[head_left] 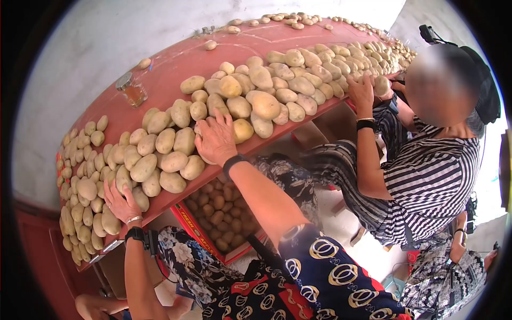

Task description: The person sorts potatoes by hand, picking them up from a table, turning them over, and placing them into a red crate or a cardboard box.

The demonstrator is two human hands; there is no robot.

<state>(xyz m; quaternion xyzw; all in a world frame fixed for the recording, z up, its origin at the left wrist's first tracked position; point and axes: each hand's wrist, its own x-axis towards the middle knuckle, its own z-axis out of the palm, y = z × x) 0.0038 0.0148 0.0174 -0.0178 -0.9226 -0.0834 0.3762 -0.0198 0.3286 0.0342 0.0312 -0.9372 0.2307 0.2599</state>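
Observation:
Many potatoes [173, 161] lie in a spread pile on a red table [176, 61]. My left hand [121, 201] rests at the pile's near edge, fingers apart and touching potatoes, with a bracelet and a black band on the wrist. Farther right, my right hand [216, 140] lies over potatoes at the table edge, its fingers spread and pointing away from me; whether it grips one under the palm is hidden. A yellower potato [242, 130] sits just right of that hand.
Below the table edge stands a red box [205, 242] of small round produce. A glass jar [132, 92] stands at the back left. At the right, a person in a striped top [432, 170] holds a potato [382, 85]; another person sits lower right.

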